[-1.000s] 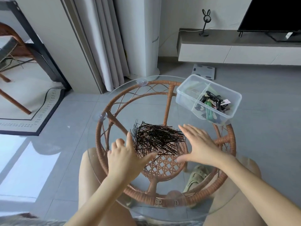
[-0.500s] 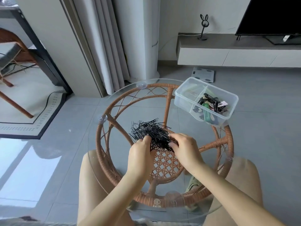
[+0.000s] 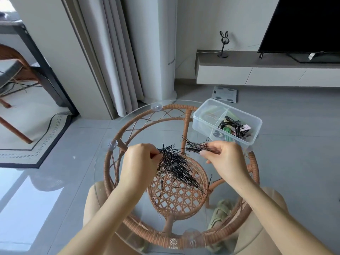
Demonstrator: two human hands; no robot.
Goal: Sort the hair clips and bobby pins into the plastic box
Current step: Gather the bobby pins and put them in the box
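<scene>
Left grip [image 3: 139,162]: fingers curled, pinching the upper end of the large bundle of bobby pins [image 3: 174,166], which fans down and away toward the right grip's wrist.
Right grip [image 3: 226,159]: thumb and fingers pressed together on a small bundle of bobby pins [image 3: 195,147]; the looped ends stick out toward the left grip.
Gap between grips: the two bundles are apart, with the small one higher and farther out than the large one.
Stray pins [image 3: 209,183]: a few single pins lie on the glass on the near side of both grips, one just beside the right wrist.
Plastic box [image 3: 255,133]: clear, with a divider, standing on the tabletop just beyond the right grip, at the far rim.
Hair clips [image 3: 231,127]: a dark heap with some green and pink, in the box compartment directly beyond the right grip.
Other compartment: on the side toward the left grip; its contents cannot be made out.
Tabletop [image 3: 147,126]: round clear glass under both grips, over a rattan frame [image 3: 117,140].
Woven shelf [image 3: 180,197]: seen through the glass, below and between the two forearms.
Bathroom scale [image 3: 224,93]: on the floor, well beyond the box.
</scene>
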